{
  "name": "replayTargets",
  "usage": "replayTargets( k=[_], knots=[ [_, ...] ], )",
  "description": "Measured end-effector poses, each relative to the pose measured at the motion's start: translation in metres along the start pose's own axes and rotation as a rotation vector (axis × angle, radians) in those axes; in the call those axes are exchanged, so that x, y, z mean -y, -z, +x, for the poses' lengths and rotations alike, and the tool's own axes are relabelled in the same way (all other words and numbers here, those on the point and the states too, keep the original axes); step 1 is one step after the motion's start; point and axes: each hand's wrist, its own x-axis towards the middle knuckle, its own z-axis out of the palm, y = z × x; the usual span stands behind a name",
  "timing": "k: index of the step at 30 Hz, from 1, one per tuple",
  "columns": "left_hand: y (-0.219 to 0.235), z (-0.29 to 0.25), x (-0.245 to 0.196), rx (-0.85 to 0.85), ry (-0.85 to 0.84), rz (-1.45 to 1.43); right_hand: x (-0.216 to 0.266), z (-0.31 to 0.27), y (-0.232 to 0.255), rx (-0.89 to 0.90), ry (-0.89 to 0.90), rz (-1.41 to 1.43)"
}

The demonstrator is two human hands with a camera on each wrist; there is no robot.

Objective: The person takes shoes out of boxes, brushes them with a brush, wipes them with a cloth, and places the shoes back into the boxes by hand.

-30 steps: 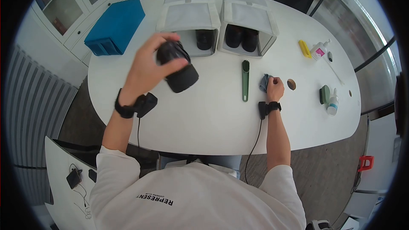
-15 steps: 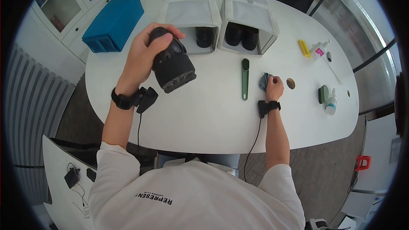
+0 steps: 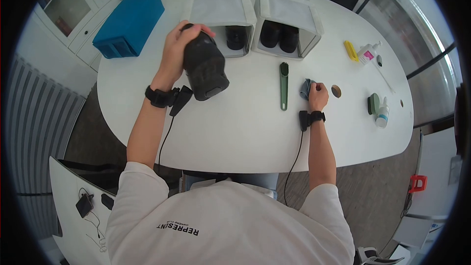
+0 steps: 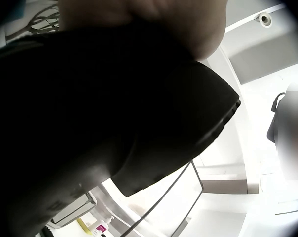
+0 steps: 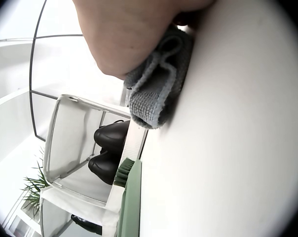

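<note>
My left hand [image 3: 175, 51] grips a black leather shoe [image 3: 205, 66], holding it up over the left half of the white table. In the left wrist view the dark shoe [image 4: 183, 128] fills much of the picture, with the edge of its sole showing. My right hand [image 3: 319, 97] rests on the table and holds a crumpled grey-blue cloth [image 3: 306, 88]. Folds of the cloth [image 5: 154, 94] stick out below the fingers in the right wrist view. Between the hands lies a green-handled brush [image 3: 284, 88] with dark bristles.
Two white shoe boxes with open fronts stand at the back: the left box [image 3: 218, 10] holds one black shoe [image 3: 235, 38], the right box [image 3: 289, 14] a pair. A blue case [image 3: 130, 22] lies far left. Pump bottles, a yellow item [image 3: 351, 50] and a green brush [image 3: 374, 103] are at right.
The left hand has turned the shoe over, briefly showing the ridged underside, and has moved slightly away from the body. The right hand stays at the cloth.
</note>
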Motion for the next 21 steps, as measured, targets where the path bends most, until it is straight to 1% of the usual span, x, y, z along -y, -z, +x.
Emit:
replayTargets(
  k=[2, 3, 5, 7, 9, 10, 11, 12, 13, 14, 15, 16, 17, 18, 19, 20, 21],
  knots=[
    [0.006, -0.001, -0.002, -0.075, 0.012, -0.035, 0.001, 0.001, 0.001, -0.001, 0.015, 0.008],
    [0.008, -0.001, -0.002, -0.064, 0.013, -0.037, 0.001, 0.001, 0.001, -0.009, 0.006, 0.006],
    [0.012, -0.003, -0.002, -0.138, 0.029, -0.062, -0.001, 0.001, -0.001, -0.012, 0.016, 0.033],
    [0.017, -0.006, 0.001, -0.120, 0.038, -0.073, -0.003, 0.003, -0.002, -0.010, -0.007, 0.036],
    [0.018, -0.012, 0.005, -0.161, 0.011, -0.087, -0.007, 0.005, -0.003, -0.067, -0.014, 0.170],
    [0.022, -0.016, 0.011, -0.157, 0.012, -0.086, -0.009, 0.007, -0.004, -0.151, -0.034, 0.164],
    [0.028, -0.021, 0.019, -0.210, 0.036, -0.135, -0.009, 0.004, -0.003, -0.154, -0.035, 0.166],
    [0.033, -0.025, 0.028, -0.266, 0.057, -0.186, -0.008, 0.003, -0.001, -0.264, -0.040, 0.139],
    [0.034, -0.028, 0.036, -0.271, 0.049, -0.188, -0.006, 0.003, 0.001, -0.372, -0.042, 0.113],
    [0.033, -0.029, 0.042, -0.390, 0.016, -0.263, 0.002, -0.002, 0.007, -0.277, -0.048, 0.232],
    [0.034, -0.032, 0.048, -0.508, -0.016, -0.338, 0.013, -0.005, 0.009, -0.278, -0.041, 0.236],
    [0.037, -0.032, 0.052, -0.509, -0.018, -0.339, 0.025, -0.014, 0.012, -0.018, 0.048, 0.275],
    [0.043, -0.028, 0.056, -0.593, -0.023, -0.366, 0.038, -0.025, 0.015, 0.241, 0.133, 0.310],
    [0.047, -0.027, 0.057, -0.672, -0.028, -0.394, 0.054, -0.035, 0.019, 0.359, 0.197, 0.227],
    [0.046, -0.028, 0.053, -0.663, -0.027, -0.396, 0.067, -0.044, 0.021, 0.474, 0.261, 0.141],
    [0.045, -0.027, 0.046, -0.618, 0.099, -0.498, 0.070, -0.050, 0.018, 0.462, 0.260, 0.141],
    [0.046, -0.025, 0.040, -0.569, 0.223, -0.599, 0.072, -0.055, 0.013, 0.428, 0.344, -0.006]
  ],
)
